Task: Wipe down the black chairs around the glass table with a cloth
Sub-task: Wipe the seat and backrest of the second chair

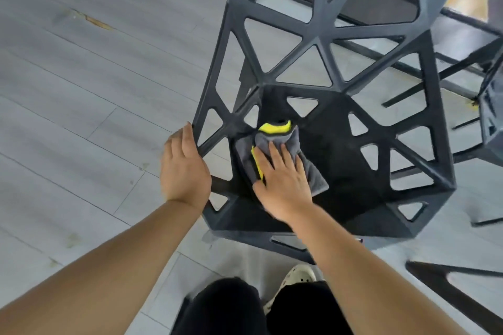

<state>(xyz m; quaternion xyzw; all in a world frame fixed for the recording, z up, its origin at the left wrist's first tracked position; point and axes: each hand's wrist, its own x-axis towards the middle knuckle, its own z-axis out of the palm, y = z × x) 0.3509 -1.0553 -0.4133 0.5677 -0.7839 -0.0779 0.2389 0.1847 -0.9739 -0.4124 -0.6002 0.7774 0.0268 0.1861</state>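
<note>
A black chair [340,160] with triangular cut-outs stands right in front of me, its back rising away from me. On the left part of its seat lies a grey cloth with yellow trim [288,139]. My right hand [283,182] presses flat on the cloth with straight, spread fingers. My left hand [183,166] holds the chair's left side rail, fingers curled over the edge.
Pale grey plank floor [81,90] spreads to the left. Another dark chair [492,117] stands at the right edge, and a black frame piece [457,288] lies lower right. A black rail and glass run behind the chair. My leg and a light shoe [299,275] are below.
</note>
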